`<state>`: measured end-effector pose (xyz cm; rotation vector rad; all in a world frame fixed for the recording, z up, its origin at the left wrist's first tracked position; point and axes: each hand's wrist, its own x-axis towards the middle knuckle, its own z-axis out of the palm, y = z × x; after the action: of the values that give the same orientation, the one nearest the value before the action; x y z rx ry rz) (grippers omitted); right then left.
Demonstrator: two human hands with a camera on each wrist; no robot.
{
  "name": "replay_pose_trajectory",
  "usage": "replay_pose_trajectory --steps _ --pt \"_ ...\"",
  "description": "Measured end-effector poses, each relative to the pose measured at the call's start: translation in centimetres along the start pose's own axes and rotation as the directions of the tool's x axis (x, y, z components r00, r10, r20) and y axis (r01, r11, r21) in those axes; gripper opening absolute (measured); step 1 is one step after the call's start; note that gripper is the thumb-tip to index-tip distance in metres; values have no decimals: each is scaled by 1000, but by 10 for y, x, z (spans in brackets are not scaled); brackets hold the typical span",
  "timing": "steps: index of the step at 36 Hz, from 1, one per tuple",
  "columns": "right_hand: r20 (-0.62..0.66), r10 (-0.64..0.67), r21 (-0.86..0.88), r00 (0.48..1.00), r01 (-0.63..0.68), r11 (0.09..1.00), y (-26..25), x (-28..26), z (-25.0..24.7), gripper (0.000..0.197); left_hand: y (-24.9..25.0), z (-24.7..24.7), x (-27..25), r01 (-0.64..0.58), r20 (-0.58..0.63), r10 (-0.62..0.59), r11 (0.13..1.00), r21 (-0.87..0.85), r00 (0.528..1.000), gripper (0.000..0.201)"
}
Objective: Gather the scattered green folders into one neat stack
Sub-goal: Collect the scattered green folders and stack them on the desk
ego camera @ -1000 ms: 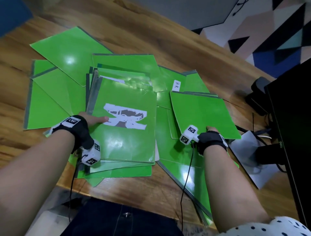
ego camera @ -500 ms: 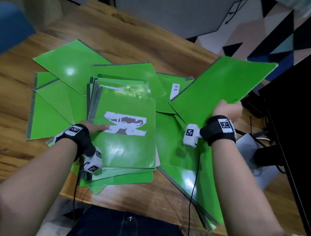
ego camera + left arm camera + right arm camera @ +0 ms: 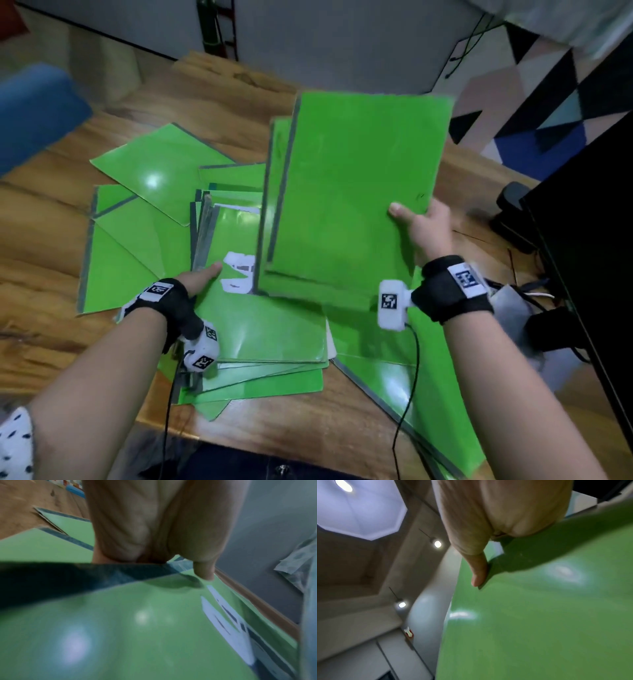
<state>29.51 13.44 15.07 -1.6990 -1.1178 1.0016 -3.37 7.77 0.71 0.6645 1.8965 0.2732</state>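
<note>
Your right hand [image 3: 423, 228] pinches two green folders [image 3: 352, 202] by their 3 o'clock edge, thumb on top, raised over the stack [image 3: 263, 329]. Your left hand [image 3: 202, 279] lies flat on the stack's 9 o'clock side, fingers relaxed. At least three loose folders [image 3: 137, 240] lie at 10 o'clock on the table [image 3: 41, 246].

Ceiling lamps [image 3: 437, 544] cast glare on glossy green folders [image 3: 154, 178] (wrist views soft, motion-blurred, edges warped).
</note>
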Motion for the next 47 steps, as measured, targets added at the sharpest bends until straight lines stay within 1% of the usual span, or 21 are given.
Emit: replay_pose_trajectory --steps 1,2,4,5,6,8,10,12,13,16,19,22,25,28,31,34,37,40,43,45,47 --pt "27 60 -4 998 -60 998 11 -2 8 85 -1 -2 0 -6 23 7 997 -72 1000 89" --pt "39 111 -26 993 -110 994 23 -7 16 87 -3 -3 4 -7 43 13 991 -137 999 99" --pt "51 178 -98 983 -172 980 52 -14 33 82 -8 -5 12 2 73 16 971 -241 997 119" --pt "56 199 -134 978 -190 973 65 -19 41 79 -8 -5 11 0 84 23 964 -266 996 115" --pt "55 208 -166 977 -197 966 75 -23 48 76 -5 -3 4 -20 80 44 960 -279 996 103" --pt "45 212 -200 976 -199 959 92 -28 59 73 -2 -1 0 -48 59 66 963 -265 996 88" --pt "47 211 -202 976 -197 959 102 -29 65 73 -3 0 -2 -28 94 49 978 -207 994 100" --pt "46 197 -241 979 -181 954 107 -27 66 75 -5 -1 -2 35 133 -14 987 -158 991 118" --pt "49 196 -284 979 -175 943 108 -25 65 76 -6 -1 -2 75 145 -53 985 -153 988 119" --pt "101 256 -434 961 -189 881 108 -15 53 81 -10 -2 -1 105 123 -87 983 -149 989 116" --pt "165 315 -609 935 -155 778 112 -14 40 84 -10 -1 0 114 143 -94 985 -132 985 123" --pt "200 360 -688 911 -131 714 122 -21 40 80 -10 0 2 84 163 -67 991 -104 984 128" --pt "175 343 -703 923 -127 700 136 -34 56 72 -10 0 3 34 140 -20 995 -94 990 122" --pt "74 310 -646 948 -192 739 145 -44 74 61 -9 -2 2 5 165 2 999 -47 986 128" --pt "15 345 -553 939 -280 785 145 -47 90 47 -21 -4 19 18 200 -6 998 -56 980 133" --pt "-62 331 -482 942 -319 816 141 -45 100 31 -20 -3 12 -4 245 30 994 -105 969 116" --pt "-23 278 -534 960 -248 809 137 -46 111 30 -11 0 2 6 196 12 996 -92 981 106" --pt "137 205 -648 969 -69 758 135 -52 120 35 -13 -1 7 65 171 -55 996 -55 984 108" --pt "270 200 -723 942 61 688 139 -54 118 39 -13 -2 9 79 111 -77 997 -11 991 108" --pt "309 243 -719 919 59 693 140 -51 107 41 -12 -1 8 78 62 -80 996 31 995 102" --pt "237 267 -710 934 -21 704 142 -44 90 45 -12 0 9 76 36 -78 996 47 996 97"
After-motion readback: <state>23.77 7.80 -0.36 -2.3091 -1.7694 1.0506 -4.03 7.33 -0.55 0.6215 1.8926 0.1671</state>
